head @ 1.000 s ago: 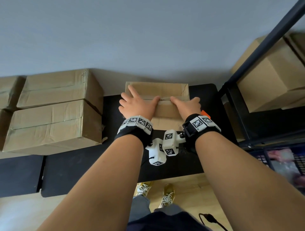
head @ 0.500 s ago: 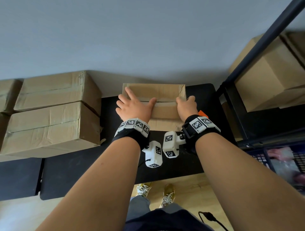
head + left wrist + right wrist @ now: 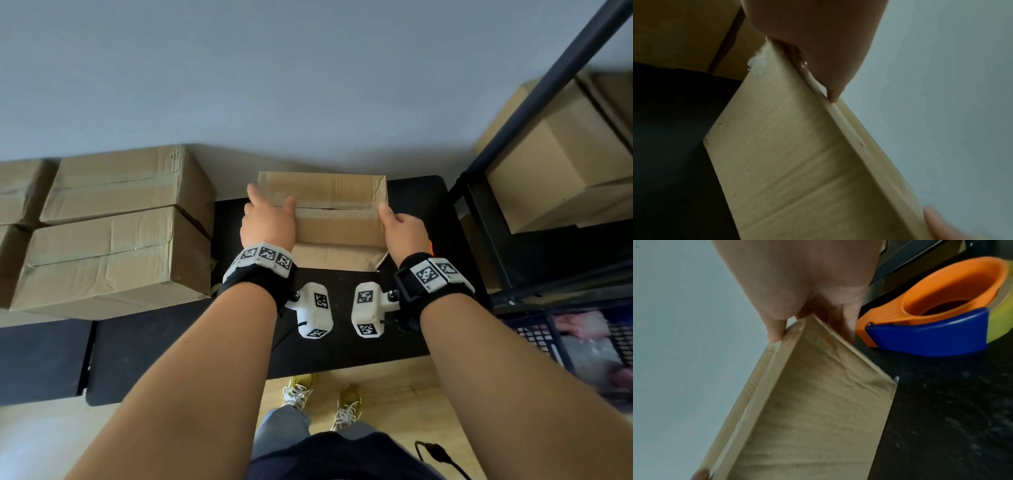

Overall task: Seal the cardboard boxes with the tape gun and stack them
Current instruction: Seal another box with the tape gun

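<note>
Cardboard made up the box (image 3: 337, 209) we held on the black surface (image 3: 178, 346), close to the wall. Our left hand (image 3: 268, 222) gripped its left end, with fingers (image 3: 833, 95) curled over the top edge by the flap seam. Our right hand (image 3: 404, 233) gripped the right end, thumb on top and fingers (image 3: 849, 324) down the side. The orange and blue tape gun (image 3: 931, 318) lay just beside our right hand. Two stacked boxes (image 3: 113, 233) sat to the left.
</note>
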Available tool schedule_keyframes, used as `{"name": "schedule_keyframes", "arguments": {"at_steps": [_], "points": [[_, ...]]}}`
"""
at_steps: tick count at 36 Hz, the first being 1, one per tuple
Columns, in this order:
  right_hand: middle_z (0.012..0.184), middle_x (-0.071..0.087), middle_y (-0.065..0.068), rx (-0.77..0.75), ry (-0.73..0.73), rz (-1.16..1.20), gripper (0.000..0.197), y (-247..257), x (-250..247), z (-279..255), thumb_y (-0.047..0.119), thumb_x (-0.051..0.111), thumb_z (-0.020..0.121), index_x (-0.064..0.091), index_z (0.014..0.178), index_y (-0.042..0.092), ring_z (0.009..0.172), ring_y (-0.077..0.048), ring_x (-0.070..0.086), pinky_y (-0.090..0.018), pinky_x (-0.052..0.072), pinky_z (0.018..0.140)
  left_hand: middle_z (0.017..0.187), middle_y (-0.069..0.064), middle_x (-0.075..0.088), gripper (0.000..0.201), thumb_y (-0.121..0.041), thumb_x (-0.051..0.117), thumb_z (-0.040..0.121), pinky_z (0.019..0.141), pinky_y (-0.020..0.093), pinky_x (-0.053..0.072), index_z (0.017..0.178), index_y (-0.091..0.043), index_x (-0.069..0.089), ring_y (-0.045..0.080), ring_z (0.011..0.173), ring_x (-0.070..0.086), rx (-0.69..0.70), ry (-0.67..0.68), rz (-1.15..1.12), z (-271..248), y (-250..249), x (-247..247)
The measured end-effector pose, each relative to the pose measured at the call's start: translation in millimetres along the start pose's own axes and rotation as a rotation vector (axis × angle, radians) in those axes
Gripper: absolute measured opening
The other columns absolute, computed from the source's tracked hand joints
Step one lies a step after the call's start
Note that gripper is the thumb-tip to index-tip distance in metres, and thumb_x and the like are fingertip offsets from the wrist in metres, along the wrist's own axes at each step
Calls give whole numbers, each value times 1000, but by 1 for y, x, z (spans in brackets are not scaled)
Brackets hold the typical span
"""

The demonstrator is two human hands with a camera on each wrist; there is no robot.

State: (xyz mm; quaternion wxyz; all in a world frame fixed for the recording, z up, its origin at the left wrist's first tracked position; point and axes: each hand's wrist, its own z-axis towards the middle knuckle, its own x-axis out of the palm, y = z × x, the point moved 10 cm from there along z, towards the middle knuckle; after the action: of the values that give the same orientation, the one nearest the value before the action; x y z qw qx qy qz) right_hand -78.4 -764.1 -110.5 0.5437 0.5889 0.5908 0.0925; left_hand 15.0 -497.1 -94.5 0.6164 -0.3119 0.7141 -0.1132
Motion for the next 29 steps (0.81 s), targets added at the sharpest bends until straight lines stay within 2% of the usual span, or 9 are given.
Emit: {"name": "schedule_keyframes", "arguments": {"at_steps": [2,5,7,10,13,16,20,24,29], "points": [[81,58,1,-2,63,47,44,-1,3,-4,45,42,103,66,97,9,77,-16,53,-23,35,56,134,12,52,64,-41,44,96,81,37,42,148,-13,20,33,112,55,-63,21,-141,2,10,-1],[99,64,7,28,187,120,24,0,16,-8,31,53,100,64,119,21,86,-6,59,-16,39,62,112,7,62,43,-24,43,94,60,30,36,134,-11,34,24,83,57,-140,21,-305,-2,21,-3],[113,67,3,24,202,113,29,5,21,-9,24,59,96,62,125,18,101,-14,64,-19,43,68,102,5,60,38,-20,44,92,58,30,36,128,-12,37,20,75,54,-158,9,-371,-5,26,-6],[120,59,4,9,159,120,48,16,26,-7,24,62,95,47,139,15,107,-16,59,-29,47,86,117,6,55,42,-20,47,88,76,35,45,128,-13,41,25,97,56,-120,21,-371,-5,29,-15],[122,60,-2,-19,112,36,53,27,34,-4,34,64,94,47,139,13,111,-22,59,-37,48,96,134,10,42,50,-24,48,88,96,37,37,137,-13,42,30,120,42,-40,-38,-130,0,32,-36],[129,62,-7,-54,89,-56,53,42,47,-1,44,61,93,54,136,13,119,-27,58,-40,47,100,131,13,45,43,-24,46,90,98,39,33,131,-10,47,32,119,41,75,-171,84,1,28,-59],[126,66,-5,-86,96,-100,45,63,68,4,44,58,96,63,128,14,115,-26,60,-32,45,91,118,11,56,31,-22,47,92,95,40,35,116,-9,62,32,111,47,269,-282,243,0,22,-67],[140,58,-9,-57,97,-138,59,78,91,8,49,54,96,52,141,11,124,-29,56,-37,45,101,109,11,61,23,-18,50,90,99,39,37,103,-8,67,31,105,53,412,-320,294,7,25,-65],[141,54,-13,-35,97,-129,49,92,118,18,31,45,102,44,145,7,123,-31,55,-34,42,91,126,10,57,33,-15,54,92,117,42,23,123,-8,58,30,121,51,442,-325,419,28,35,-66]]}}
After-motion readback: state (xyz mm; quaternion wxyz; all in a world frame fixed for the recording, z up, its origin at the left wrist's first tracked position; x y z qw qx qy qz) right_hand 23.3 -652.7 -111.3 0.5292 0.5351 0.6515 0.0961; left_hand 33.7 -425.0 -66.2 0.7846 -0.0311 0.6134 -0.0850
